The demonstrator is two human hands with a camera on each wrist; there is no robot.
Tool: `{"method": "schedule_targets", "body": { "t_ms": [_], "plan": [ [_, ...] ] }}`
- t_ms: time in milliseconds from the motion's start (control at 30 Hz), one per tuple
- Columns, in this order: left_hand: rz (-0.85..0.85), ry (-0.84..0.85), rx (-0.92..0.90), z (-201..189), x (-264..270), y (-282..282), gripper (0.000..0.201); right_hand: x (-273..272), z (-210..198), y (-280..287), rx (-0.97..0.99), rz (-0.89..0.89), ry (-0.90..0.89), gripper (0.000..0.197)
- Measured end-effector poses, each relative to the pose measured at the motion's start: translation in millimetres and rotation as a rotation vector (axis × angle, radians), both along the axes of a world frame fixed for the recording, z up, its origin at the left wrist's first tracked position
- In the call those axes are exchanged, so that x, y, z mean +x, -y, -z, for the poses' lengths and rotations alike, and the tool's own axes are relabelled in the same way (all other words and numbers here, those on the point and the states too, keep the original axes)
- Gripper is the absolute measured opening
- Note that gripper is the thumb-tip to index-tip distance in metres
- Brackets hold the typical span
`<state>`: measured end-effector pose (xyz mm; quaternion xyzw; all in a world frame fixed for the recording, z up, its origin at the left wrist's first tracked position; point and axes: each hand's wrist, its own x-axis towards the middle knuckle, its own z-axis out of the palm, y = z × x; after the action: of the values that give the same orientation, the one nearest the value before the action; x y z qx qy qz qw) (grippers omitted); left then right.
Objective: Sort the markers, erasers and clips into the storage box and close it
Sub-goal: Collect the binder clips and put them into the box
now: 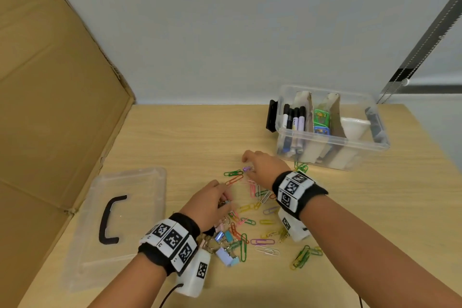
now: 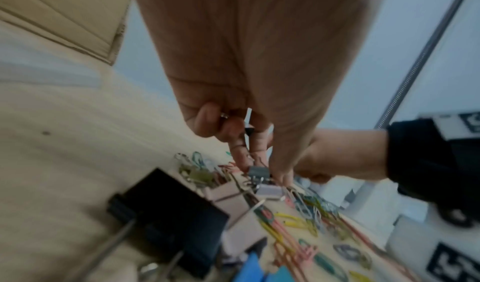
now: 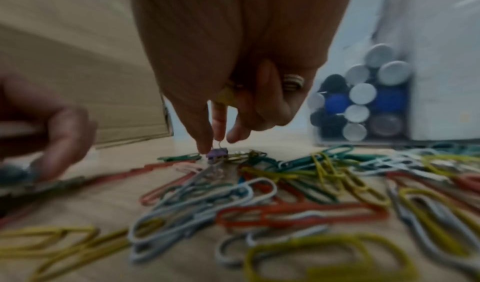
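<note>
Coloured paper clips (image 1: 260, 207) and binder clips (image 1: 225, 245) lie scattered on the wooden table between my hands. My left hand (image 1: 223, 197) pinches a small grey binder clip (image 2: 257, 171) at the near-left of the heap, with more small clips tucked under its curled fingers. My right hand (image 1: 250, 165) pinches a small purple binder clip (image 3: 217, 153) by its wire handle, and the clip still touches the table. The clear storage box (image 1: 332, 147) stands open at the back right, with markers (image 1: 293, 120) in its left section and erasers (image 1: 321, 120) in the middle one.
The clear lid (image 1: 150, 182) with a black handle lies flat at the left. A cardboard wall (image 1: 50, 107) closes the left side. A few green and yellow clips (image 1: 301, 166) lie against the box's front wall. The table's right edge runs close behind the box.
</note>
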<state>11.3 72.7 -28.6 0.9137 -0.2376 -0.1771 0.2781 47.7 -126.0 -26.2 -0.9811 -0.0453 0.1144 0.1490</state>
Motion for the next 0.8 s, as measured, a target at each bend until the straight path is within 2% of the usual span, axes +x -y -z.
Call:
{"method": "schedule_targets", "body": {
  "t_ms": [100,233,300,400,633,700,800],
  "plan": [
    [-0.091,-0.029,-0.126,-7,2,-8,0.013,8,3,-8,-0.099,-0.049,0.012,0.015],
    [-0.193,-0.126,-0.263,-17,2,-19,0.012,10,5,-8,-0.045,0.005,-0.019,0.013],
    [-0.236,-0.164,-0.293,-18,4,-22,0.015,7,3,-4,0.064,0.076,-0.05,0.014],
    [-0.299,-0.234,-0.372,-20,4,-23,0.017,-9,-8,6,0.329,0.192,-0.065,0.012],
    [-0.401,-0.415,-0.599,-28,0,-9,0.022,-67,-71,64,0.934,0.325,-0.109,0.006],
    [-0.398,-0.433,-0.616,-31,-1,-2,0.023,-74,-91,90,1.027,0.338,-0.068,0.006],
    [-0.37,-0.422,-0.601,-36,-3,11,0.025,-69,-121,132,1.087,0.445,0.121,0.017]
  ]
}}
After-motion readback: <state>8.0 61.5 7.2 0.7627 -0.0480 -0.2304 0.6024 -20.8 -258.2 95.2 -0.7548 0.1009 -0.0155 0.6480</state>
